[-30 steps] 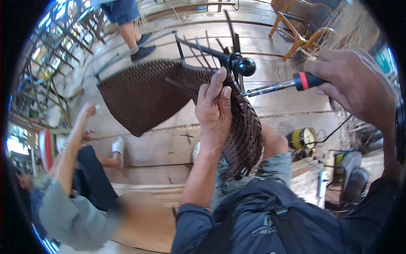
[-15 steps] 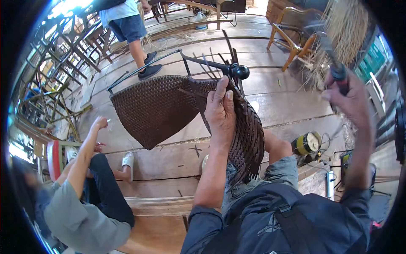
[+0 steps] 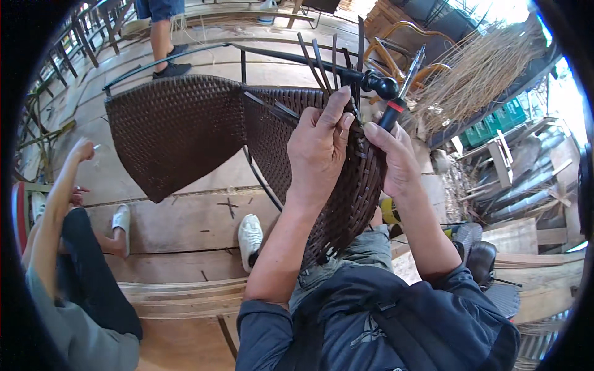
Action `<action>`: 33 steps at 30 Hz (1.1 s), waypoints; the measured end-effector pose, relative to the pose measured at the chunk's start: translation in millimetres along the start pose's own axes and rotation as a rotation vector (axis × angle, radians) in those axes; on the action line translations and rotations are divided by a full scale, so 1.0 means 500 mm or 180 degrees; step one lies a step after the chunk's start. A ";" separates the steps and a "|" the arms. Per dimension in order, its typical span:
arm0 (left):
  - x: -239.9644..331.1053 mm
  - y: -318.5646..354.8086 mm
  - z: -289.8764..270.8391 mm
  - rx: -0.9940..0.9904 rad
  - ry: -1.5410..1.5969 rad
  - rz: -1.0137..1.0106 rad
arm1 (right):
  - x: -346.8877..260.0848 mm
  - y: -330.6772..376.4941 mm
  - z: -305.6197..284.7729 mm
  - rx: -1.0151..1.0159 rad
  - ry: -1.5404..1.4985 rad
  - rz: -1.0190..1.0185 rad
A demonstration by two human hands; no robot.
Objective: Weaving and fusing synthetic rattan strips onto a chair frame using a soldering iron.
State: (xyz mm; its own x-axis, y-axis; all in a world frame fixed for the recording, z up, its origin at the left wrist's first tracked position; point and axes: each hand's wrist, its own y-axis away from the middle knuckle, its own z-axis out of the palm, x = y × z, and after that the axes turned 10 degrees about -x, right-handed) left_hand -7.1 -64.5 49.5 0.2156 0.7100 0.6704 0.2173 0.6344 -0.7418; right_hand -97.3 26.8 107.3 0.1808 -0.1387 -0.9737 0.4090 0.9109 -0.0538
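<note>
A dark brown woven panel [image 3: 176, 130] on a black metal frame [image 3: 278, 55] stretches before me, bending down toward my lap. Loose flat strips [image 3: 317, 59] stick up from its top edge, near a round black knob [image 3: 387, 88]. My left hand [image 3: 318, 145] is closed on the panel's upper edge, thumb up, by the strips. Opposite it, my right hand [image 3: 399, 157] has a screwdriver [image 3: 391, 114] with a black and red handle tucked in it, shaft pointing up. That hand's thumb and fingertips press at the weave's edge; what they pinch is too small to tell.
At left sits another person [image 3: 80, 309] with an arm stretched out; someone else stands [image 3: 162, 43] farther back. A bundle of dry fibre [image 3: 479, 77] and a rattan chair [image 3: 383, 59] lie at the far right. A wooden bench [image 3: 185, 340] is at my left.
My right hand has come in from the far right to the panel's edge, bringing the screwdriver. My left hand keeps its hold. The view has shifted rightward.
</note>
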 end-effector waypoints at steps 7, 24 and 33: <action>-0.003 0.002 -0.007 -0.0116 -0.0074 -0.0049 | 0.011 0.003 0.013 -0.0006 0.0143 -0.0042; -0.007 0.007 -0.015 0.0048 0.0103 -0.0031 | 0.017 0.002 0.006 -0.0195 0.0855 -0.0167; 0.009 -0.003 -0.028 -0.0346 0.0273 -0.0208 | 0.020 0.007 0.018 -0.0163 -0.0167 -0.0268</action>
State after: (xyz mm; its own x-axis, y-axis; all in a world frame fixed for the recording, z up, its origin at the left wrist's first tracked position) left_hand 6.8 -66.4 53.9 0.2773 0.6366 0.7196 0.3345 0.6382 -0.6934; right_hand -85.9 24.9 99.6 0.1949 -0.2344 -0.9524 0.3786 0.9137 -0.1474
